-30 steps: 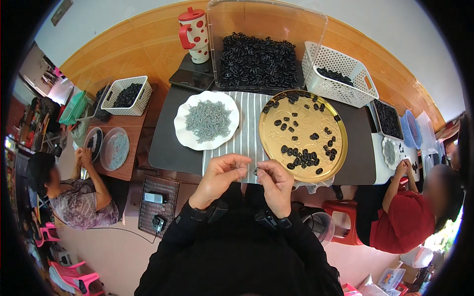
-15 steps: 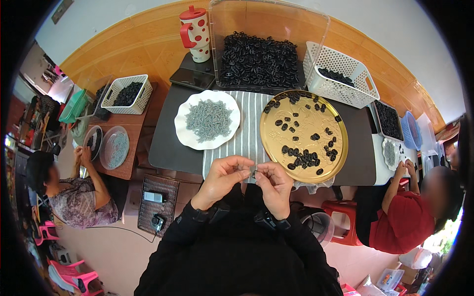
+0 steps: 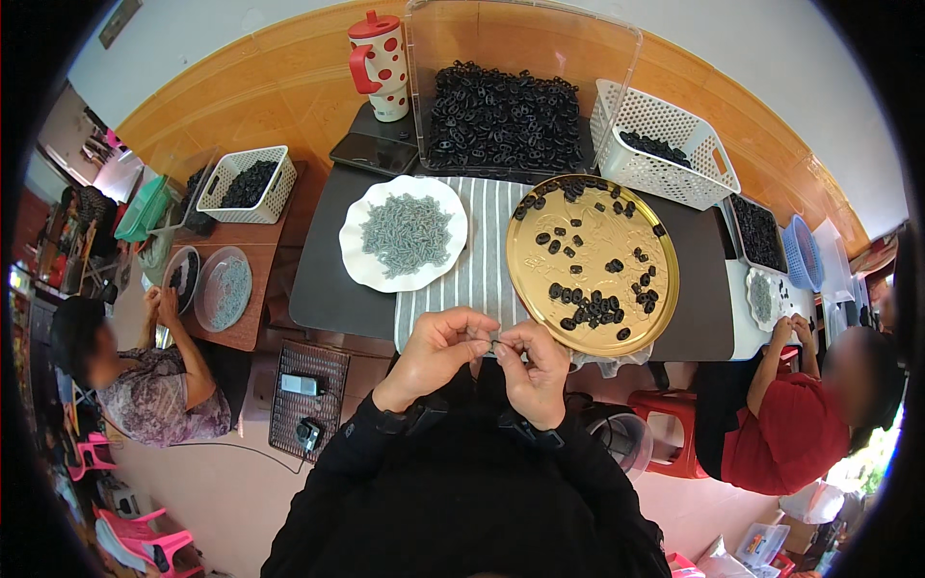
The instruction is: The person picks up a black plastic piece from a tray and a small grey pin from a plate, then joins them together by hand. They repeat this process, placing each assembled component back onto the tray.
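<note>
My left hand (image 3: 436,354) and my right hand (image 3: 533,371) meet fingertip to fingertip over the front edge of the striped cloth (image 3: 488,223). Both are closed in a pinch. Between the right fingertips shows a bit of a small black plastic piece (image 3: 495,337); what the left fingers hold is too small to make out. A white scalloped plate (image 3: 355,252) heaped with small grey screws (image 3: 405,234) stands beyond my left hand. To the right, a round gold tray (image 3: 597,252) carries many black oval plastic pieces (image 3: 597,308), some clustered at its near side.
Behind stand a clear bin (image 3: 525,39) of black pieces, a white perforated basket (image 3: 694,144), a spotted tumbler (image 3: 383,77) and a phone (image 3: 374,152). One person (image 3: 159,376) works at a table on the left, another (image 3: 790,414) on the right. A red stool (image 3: 665,419) stands below.
My fingertips have drawn closer together, and the small piece between them is now more covered. The plate and gold tray have stayed in place.
</note>
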The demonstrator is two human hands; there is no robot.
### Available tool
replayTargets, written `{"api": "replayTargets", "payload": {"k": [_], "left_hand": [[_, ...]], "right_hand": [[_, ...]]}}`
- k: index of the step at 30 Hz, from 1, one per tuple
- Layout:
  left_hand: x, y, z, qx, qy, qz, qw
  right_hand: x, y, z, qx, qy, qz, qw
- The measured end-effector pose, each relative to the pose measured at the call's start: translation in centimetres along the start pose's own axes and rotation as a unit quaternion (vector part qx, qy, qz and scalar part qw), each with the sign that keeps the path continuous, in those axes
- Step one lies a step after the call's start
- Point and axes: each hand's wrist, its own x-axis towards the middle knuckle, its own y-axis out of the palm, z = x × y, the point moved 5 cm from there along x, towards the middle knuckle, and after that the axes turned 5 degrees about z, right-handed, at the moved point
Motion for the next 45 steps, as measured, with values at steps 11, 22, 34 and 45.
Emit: {"api": "replayTargets", "payload": {"k": [11, 22, 34, 45], "left_hand": [[0.0, 1.2, 0.1, -0.122, 0.045, -0.06, 0.99], [-0.2, 1.2, 2.1, -0.094, 0.09, -0.118, 0.984], [0.3, -0.8, 2.6, -0.085, 0.03, -0.095, 0.991], [0.8, -1.6, 2.7, -0.125, 0.036, -0.086, 0.988]], "right_hand": [[-0.5, 0.4, -0.8, 0.154, 0.078, -0.077, 0.982], [-1.0, -0.2, -1.3, 0.122, 0.092, -0.092, 0.984], [6.0, -7.9, 0.5, -0.409, -0.035, 0.117, 0.904], [9.5, -9.3, -2.4, -0.464, -0.018, 0.182, 0.867]]}}
